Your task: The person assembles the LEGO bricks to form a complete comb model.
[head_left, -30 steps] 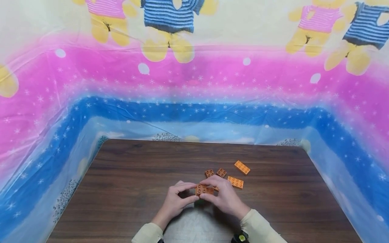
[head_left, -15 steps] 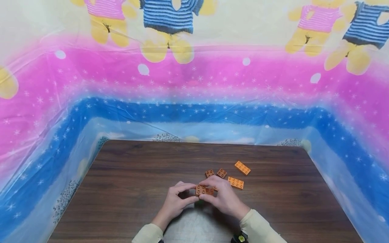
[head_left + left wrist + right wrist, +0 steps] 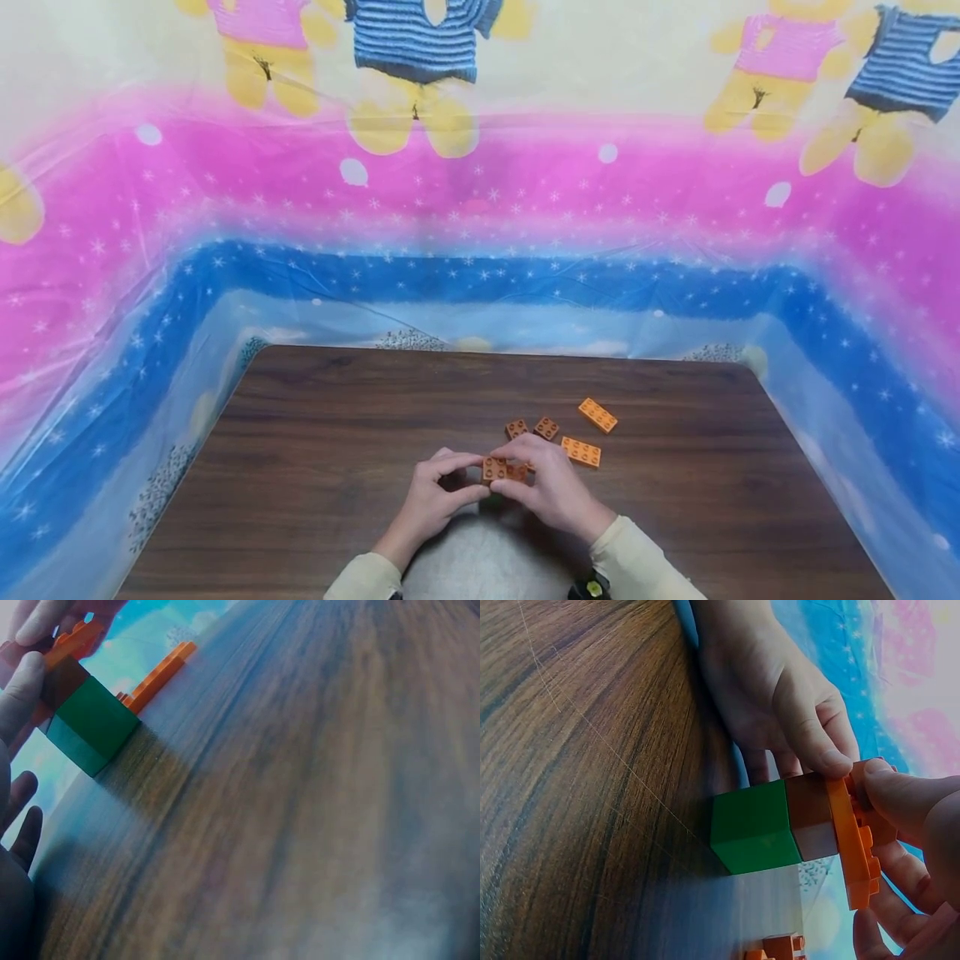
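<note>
A small stack stands on the table between the two hands. At its bottom is a green block, with a brown block above it and a flat orange plate brick on that. On the left end of the plate is a brown studded brick. My right hand pinches this top brick between thumb and fingers. My left hand holds the stack from the left, its thumb near the orange plate in the right wrist view. Fingers hide part of the join between plate and top brick.
Behind the stack lie two brown square bricks, one on the left and one on the right. Two orange plate bricks, a near one and a far one, lie to their right on the wooden table. A patterned cloth surrounds the table.
The top brown brick has shifted slightly left between the fingers since a second ago. Both hands stay almost in place, and the loose bricks lie as before.
</note>
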Tool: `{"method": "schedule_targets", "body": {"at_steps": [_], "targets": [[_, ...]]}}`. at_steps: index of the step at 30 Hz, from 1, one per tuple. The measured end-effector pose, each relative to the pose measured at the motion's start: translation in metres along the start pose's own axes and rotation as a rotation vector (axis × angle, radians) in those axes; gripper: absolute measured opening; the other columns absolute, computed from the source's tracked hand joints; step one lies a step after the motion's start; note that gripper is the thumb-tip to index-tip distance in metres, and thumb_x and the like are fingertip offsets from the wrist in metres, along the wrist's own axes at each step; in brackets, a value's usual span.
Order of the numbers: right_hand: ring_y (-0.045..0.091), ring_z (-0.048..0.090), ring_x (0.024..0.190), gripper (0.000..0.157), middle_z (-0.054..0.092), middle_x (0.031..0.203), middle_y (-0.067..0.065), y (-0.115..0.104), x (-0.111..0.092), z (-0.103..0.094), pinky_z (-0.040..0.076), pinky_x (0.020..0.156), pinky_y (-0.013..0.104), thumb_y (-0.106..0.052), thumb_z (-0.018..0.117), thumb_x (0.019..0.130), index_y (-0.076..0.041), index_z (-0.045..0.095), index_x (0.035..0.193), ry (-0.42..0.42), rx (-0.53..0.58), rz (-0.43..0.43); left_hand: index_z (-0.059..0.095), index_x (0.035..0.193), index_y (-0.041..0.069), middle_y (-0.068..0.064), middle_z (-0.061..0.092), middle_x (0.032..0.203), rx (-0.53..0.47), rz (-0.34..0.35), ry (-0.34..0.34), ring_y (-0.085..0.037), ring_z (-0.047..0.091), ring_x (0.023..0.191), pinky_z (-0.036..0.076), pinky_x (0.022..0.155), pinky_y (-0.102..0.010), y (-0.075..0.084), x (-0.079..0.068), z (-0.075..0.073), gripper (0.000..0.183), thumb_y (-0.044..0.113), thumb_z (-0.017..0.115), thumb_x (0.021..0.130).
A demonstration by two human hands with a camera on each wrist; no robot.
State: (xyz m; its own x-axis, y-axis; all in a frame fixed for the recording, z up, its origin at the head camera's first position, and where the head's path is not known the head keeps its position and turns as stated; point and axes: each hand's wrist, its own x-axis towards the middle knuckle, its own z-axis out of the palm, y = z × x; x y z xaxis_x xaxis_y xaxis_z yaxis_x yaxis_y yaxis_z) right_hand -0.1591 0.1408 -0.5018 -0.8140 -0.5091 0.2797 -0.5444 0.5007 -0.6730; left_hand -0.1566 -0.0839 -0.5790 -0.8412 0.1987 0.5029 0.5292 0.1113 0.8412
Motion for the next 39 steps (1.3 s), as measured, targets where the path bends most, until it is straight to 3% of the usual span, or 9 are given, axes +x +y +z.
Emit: {"method": "schedule_targets", "body": {"at_steps": [12,21,29,32,39], "targets": [[0.01,0.068,0.105,0.033,0.071,0.116,-0.01,0.002,0.002,-0.002,0.059,0.089,0.038,-0.031,0.082,0.094,-0.021,0.076,0.124,-0.001,0.005,0.01,0.079,0.118,0.015,-0.004,0.079,0.114,-0.038,-0.041,-0.019,-0.034,0.065,0.097,0.055,0.083,-0.039,0.002,0.004,-0.003,0.037,0.008,0.09,0.083],[0.01,0.067,0.105,0.033,0.07,0.116,-0.011,0.003,-0.001,0.0,0.059,0.089,0.037,-0.033,0.082,0.094,-0.023,0.076,0.124,0.007,0.006,0.006,0.078,0.121,0.007,-0.008,0.078,0.115,-0.031,0.073,-0.02,-0.035,0.066,0.095,0.056,0.082,-0.042,0.008,0.009,-0.003,0.042,0.003,0.09,0.08],[0.009,0.068,0.103,0.034,0.071,0.114,-0.012,0.004,-0.001,0.0,0.059,0.089,0.037,-0.036,0.082,0.093,-0.023,0.076,0.124,0.021,-0.003,0.008,0.079,0.119,0.007,-0.008,0.079,0.113,0.018,0.158,-0.029,-0.023,0.069,0.099,0.055,0.082,-0.038,0.014,0.017,-0.005,0.041,0.002,0.09,0.079],[0.009,0.068,0.103,0.034,0.072,0.114,-0.012,0.004,-0.001,-0.001,0.058,0.087,0.037,-0.037,0.082,0.093,-0.023,0.076,0.123,0.022,-0.014,0.017,0.079,0.118,0.007,-0.008,0.079,0.113,0.033,0.165,-0.033,-0.022,0.07,0.1,0.054,0.085,-0.036,0.014,0.016,-0.006,0.04,0.003,0.09,0.08],[0.008,0.068,0.102,0.034,0.072,0.112,-0.012,0.003,-0.001,-0.001,0.058,0.086,0.037,-0.036,0.084,0.091,-0.022,0.077,0.121,0.033,-0.028,0.004,0.079,0.118,0.008,-0.008,0.079,0.113,0.015,0.144,-0.035,-0.03,0.068,0.095,0.056,0.079,-0.043,0.01,0.014,-0.005,0.036,0.003,0.088,0.083]]}}
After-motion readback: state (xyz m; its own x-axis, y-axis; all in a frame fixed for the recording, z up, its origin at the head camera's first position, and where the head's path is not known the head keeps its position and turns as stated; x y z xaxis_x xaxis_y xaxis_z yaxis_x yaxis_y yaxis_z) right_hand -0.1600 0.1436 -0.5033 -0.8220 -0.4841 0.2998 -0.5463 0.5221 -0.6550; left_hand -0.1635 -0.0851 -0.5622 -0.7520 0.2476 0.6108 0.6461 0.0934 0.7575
